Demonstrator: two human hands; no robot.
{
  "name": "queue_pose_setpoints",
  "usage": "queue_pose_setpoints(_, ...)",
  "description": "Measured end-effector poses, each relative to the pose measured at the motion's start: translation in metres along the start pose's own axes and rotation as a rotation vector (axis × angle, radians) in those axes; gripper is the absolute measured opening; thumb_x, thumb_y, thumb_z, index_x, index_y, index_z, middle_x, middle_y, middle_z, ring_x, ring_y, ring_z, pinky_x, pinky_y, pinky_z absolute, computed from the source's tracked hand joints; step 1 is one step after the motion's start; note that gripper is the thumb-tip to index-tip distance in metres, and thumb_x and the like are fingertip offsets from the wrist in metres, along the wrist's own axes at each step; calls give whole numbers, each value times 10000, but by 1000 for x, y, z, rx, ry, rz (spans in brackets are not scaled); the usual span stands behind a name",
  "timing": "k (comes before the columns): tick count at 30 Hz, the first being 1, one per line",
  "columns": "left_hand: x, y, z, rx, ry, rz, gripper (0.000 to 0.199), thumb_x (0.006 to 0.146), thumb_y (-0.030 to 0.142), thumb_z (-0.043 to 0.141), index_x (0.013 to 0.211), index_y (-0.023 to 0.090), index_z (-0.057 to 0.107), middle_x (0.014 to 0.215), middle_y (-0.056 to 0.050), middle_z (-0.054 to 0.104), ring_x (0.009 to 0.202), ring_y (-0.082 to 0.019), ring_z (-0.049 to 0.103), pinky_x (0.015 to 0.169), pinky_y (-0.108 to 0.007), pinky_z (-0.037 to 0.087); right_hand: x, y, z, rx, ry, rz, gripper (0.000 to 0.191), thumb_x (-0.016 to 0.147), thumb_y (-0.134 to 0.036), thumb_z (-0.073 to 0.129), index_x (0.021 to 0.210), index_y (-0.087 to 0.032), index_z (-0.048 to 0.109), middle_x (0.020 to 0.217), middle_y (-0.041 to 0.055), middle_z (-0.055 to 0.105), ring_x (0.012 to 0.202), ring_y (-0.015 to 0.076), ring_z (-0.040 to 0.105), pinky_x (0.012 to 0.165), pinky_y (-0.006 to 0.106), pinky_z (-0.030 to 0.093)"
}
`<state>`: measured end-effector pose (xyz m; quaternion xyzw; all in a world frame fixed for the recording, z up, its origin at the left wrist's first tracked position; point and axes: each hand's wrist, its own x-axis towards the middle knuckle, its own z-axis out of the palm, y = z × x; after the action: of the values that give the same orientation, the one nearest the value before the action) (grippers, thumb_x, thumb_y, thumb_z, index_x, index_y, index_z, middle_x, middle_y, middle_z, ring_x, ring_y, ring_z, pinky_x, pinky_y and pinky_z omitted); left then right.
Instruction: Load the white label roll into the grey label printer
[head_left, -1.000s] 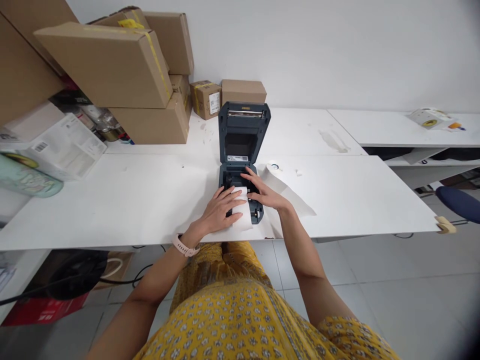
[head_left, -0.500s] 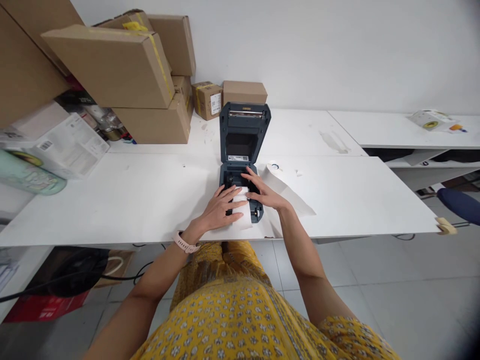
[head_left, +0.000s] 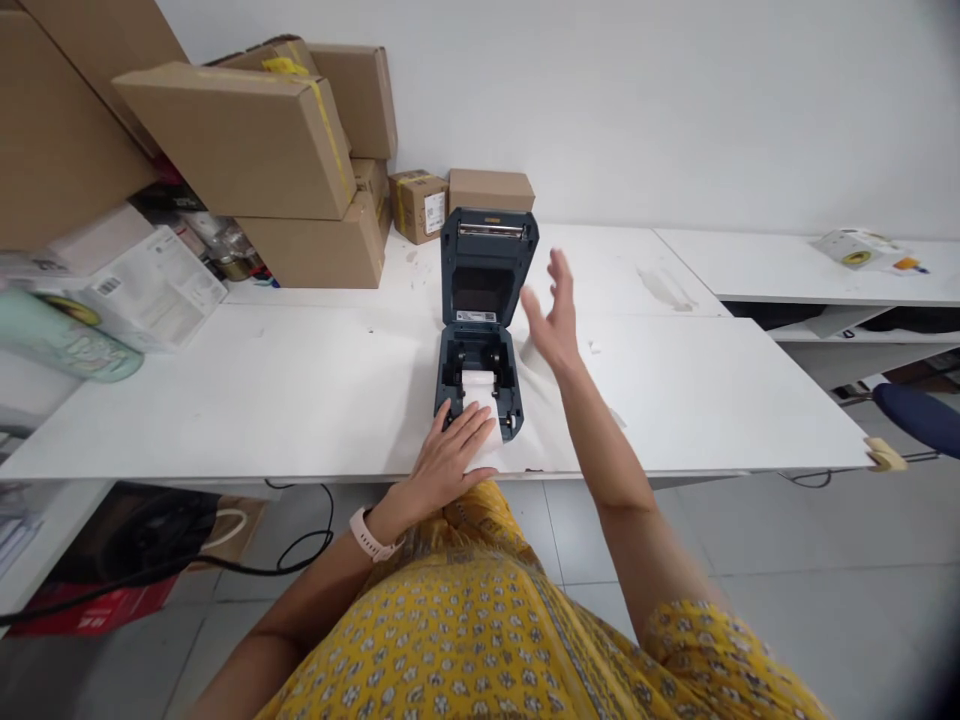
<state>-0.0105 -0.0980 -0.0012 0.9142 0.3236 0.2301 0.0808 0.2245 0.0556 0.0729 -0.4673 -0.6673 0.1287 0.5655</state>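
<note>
A dark label printer (head_left: 513,385) stands on the white table with its lid (head_left: 490,262) raised. White label paper (head_left: 480,388) lies in its lower half and runs over the front edge. My left hand (head_left: 452,445) rests flat on that paper at the printer's front, fingers spread. Up in the air to the right of the lid is my right hand (head_left: 553,318), its fingers apart and nothing in them. Below it, a loose white paper strip lies beside the printer, partly hidden by my right arm.
Cardboard boxes (head_left: 240,140) are stacked at the back left, with two smaller ones (head_left: 491,188) behind the printer. A green bottle (head_left: 75,335) and a white box (head_left: 154,290) are at the left. A chair (head_left: 919,415) stands at the far right.
My right hand has left the inside of the printer and risen up and to the right. My left hand has slid towards the front edge, uncovering more of the paper.
</note>
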Motion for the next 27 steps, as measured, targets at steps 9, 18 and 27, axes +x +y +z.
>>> queue_pose_setpoints(9,-12,12,6,-65,254,-32,300,1049,218,488,1154,227,769,1258,-84,792,1323,-266,680,1183,-554,498,84,-29,8,218,-58,201,773,1077,-644,122,1307,-133,654,1317,56,699,1332,227,627,1218,461,411)
queue_pose_setpoints(18,-27,27,1,-270,564,-173,195,985,310,596,1127,264,721,1272,-84,764,1314,-287,643,1175,-557,465,-145,-70,-4,94,-63,256,365,965,-593,606,1237,-363,681,1498,51,586,1505,315,438,1303,573,295)
queue_pose_setpoints(27,27,-12,-9,-1009,396,-1005,886,933,651,617,1627,236,256,1753,-159,248,1614,-325,293,1285,-508,345,-176,-40,20,490,-68,780,1006,837,-712,656,1653,-313,222,1737,57,309,1594,319,317,1329,547,269)
